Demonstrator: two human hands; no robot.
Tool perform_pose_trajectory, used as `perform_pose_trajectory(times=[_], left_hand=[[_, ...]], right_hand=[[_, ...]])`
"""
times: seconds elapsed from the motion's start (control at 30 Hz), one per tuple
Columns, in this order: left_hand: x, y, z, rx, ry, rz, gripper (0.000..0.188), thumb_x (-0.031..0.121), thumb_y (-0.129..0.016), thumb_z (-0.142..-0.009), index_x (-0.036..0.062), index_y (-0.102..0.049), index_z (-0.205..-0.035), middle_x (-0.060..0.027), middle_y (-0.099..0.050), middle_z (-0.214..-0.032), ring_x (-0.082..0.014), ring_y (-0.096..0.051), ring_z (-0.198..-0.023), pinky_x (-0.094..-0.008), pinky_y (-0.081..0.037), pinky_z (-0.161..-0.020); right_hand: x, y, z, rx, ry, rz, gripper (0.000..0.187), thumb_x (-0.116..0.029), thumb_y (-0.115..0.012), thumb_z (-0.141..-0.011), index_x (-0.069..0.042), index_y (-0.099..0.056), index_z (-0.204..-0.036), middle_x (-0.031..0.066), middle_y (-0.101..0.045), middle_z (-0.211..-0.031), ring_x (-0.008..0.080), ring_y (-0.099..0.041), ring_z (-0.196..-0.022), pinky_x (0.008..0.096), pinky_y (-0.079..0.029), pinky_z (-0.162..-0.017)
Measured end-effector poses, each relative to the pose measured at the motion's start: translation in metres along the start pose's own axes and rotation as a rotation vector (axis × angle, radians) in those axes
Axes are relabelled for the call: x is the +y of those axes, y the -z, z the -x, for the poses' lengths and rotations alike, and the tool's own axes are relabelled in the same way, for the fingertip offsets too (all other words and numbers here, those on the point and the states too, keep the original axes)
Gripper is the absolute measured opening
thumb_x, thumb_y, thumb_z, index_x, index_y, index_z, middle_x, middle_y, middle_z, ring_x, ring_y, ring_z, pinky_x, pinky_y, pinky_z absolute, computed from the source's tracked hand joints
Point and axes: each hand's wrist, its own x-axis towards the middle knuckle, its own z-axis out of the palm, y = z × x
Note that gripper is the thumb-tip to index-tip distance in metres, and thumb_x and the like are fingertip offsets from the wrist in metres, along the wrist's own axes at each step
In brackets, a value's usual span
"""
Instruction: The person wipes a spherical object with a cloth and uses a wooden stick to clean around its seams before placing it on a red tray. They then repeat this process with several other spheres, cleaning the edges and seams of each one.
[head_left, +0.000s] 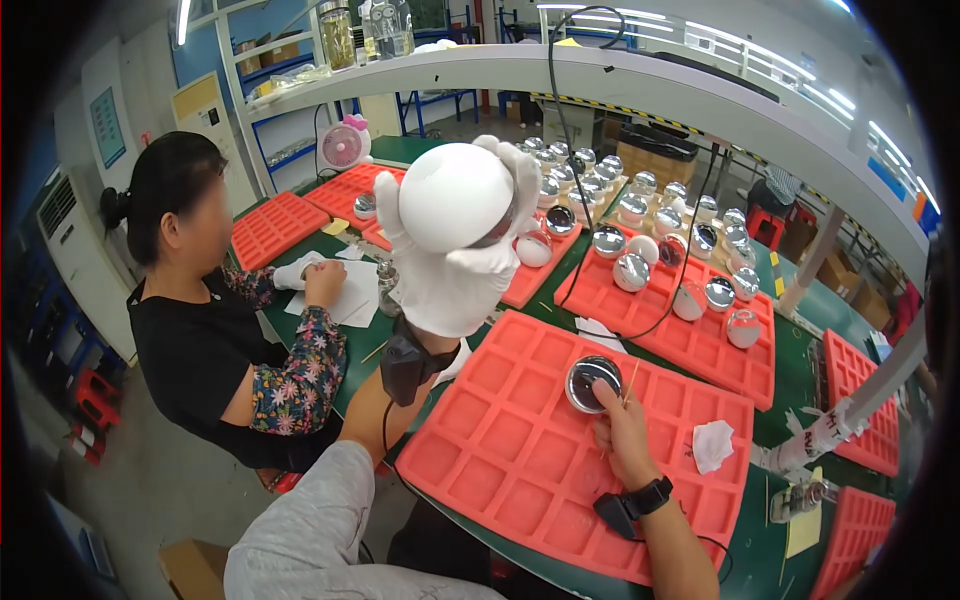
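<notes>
My left hand (450, 290), in a white glove, is raised above the bench. Its fingers wrap around a smooth white ball (455, 197), which shows a dark patch at its lower right. My bare right hand (625, 435) is over the near red tray (480, 480). Its thumb presses on the face of a round, mirrored piece (583, 378) with a dark centre, while the other fingers are curled and partly hidden. A thin wooden stick (631, 380) stands up beside these fingers. A crumpled white cloth (713, 446) lies on the tray's right side.
Another red tray (640, 300) holds several mirrored and white balls behind. A person (200, 330) sits at my left, hands over white paper (350, 295). A dark cable (560, 100) hangs over the bench. Glass bottles (385, 285) (800, 497) stand at both sides.
</notes>
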Motion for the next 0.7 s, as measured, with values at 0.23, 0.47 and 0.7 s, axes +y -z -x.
perform_pose_trajectory(times=[0.23,0.47,0.7], left_hand=[[-0.006,-0.006,0.008,0.113,0.162,0.229,0.076,0.060,-0.064,-0.095,0.0026,-0.045,-0.141,-0.0192,-0.061,-0.124,-0.0343,-0.066,-0.106,-0.0279,-0.058,-0.058],[-0.008,-0.010,0.019,0.248,0.310,0.459,0.078,0.062,-0.064,-0.094,0.0025,-0.044,-0.141,-0.0196,-0.061,-0.124,-0.0348,-0.066,-0.106,-0.0275,-0.057,-0.058],[-0.010,-0.015,0.020,0.367,0.339,0.468,0.083,0.068,-0.063,-0.091,0.0024,-0.047,-0.139,-0.0205,-0.061,-0.125,-0.0346,-0.065,-0.109,-0.0293,-0.061,-0.061]], right_hand=[[0.003,0.003,-0.004,0.005,-0.016,-0.026,0.035,-0.034,-0.070,-0.098,-0.008,-0.052,-0.114,-0.0038,-0.051,-0.076,0.0035,-0.030,-0.045,0.0254,-0.019,-0.040],[-0.004,-0.001,0.002,0.007,-0.029,-0.002,0.024,-0.033,-0.065,-0.101,-0.014,-0.054,-0.111,-0.0067,-0.044,-0.074,0.0035,-0.025,-0.048,0.0246,-0.015,-0.044],[-0.004,-0.003,-0.001,0.011,-0.028,0.011,0.024,-0.034,-0.064,-0.101,-0.015,-0.054,-0.112,-0.0071,-0.041,-0.074,0.0037,-0.024,-0.049,0.0244,-0.014,-0.045]])
